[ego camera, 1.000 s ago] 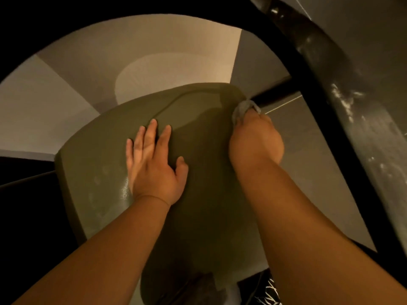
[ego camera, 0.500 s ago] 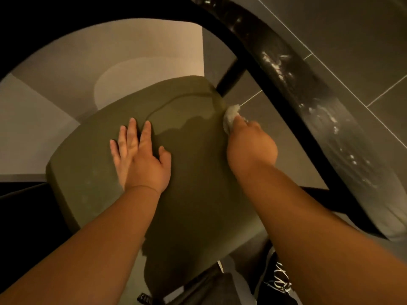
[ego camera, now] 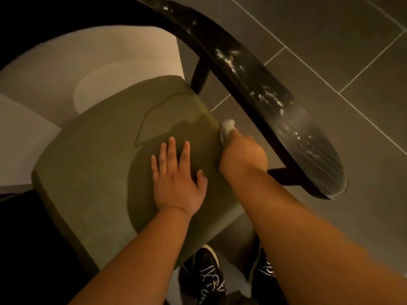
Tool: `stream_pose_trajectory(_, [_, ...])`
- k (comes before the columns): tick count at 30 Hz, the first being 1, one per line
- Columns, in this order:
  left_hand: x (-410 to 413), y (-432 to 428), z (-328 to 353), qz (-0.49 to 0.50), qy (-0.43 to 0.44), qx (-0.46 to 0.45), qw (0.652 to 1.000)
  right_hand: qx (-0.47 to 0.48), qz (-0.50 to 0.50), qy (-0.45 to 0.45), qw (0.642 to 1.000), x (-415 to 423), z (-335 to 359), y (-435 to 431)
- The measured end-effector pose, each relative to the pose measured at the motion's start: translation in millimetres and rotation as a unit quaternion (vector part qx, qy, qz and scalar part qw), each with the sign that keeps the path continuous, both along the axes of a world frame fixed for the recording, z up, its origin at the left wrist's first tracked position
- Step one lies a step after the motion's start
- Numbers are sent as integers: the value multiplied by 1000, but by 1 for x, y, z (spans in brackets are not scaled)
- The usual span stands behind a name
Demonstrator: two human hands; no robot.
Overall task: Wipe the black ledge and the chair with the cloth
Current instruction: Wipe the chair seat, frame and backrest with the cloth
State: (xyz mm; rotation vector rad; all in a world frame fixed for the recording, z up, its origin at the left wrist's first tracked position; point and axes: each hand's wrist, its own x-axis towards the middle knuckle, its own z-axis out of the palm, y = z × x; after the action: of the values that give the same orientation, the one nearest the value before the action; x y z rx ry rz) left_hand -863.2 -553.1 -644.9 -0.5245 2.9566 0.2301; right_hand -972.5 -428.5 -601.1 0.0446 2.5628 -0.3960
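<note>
Since the earlier frames the right hand point(ego camera: 243, 157) has drawn the cloth point(ego camera: 228, 126) down the right edge of the chair point(ego camera: 92, 172); the left hand point(ego camera: 178, 175) has shifted rightward. Head view: right hand bunched around the white cloth, pressing it on the seat edge. Left hand lies flat, fingers straight, bracing the seat. Black ledge point(ego camera: 264, 91) just beside shows streaks, possibly moisture; light is dim. Step: chair edge pass. Next: carry the stroke to the front corner, keeping pressure.

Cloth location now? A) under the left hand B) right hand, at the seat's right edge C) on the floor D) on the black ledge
B: the right hand grips the cloth at the right edge of the chair; the left hand lies flat on its seat.
</note>
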Motion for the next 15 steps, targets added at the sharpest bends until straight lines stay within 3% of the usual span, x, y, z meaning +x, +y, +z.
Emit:
stream_pose_trajectory(3, [2, -2, -7, 5, 24, -10, 1000, 14, 6, -8, 1000, 2, -2, 3])
stream_pose_trajectory(9, [0, 0, -4, 9, 28, -9, 1000, 82, 35, -97, 991, 99, 7, 50])
stream_pose_trajectory(15, [3, -1, -11, 9, 46, -9, 999, 125, 22, -73, 989, 66, -28, 37])
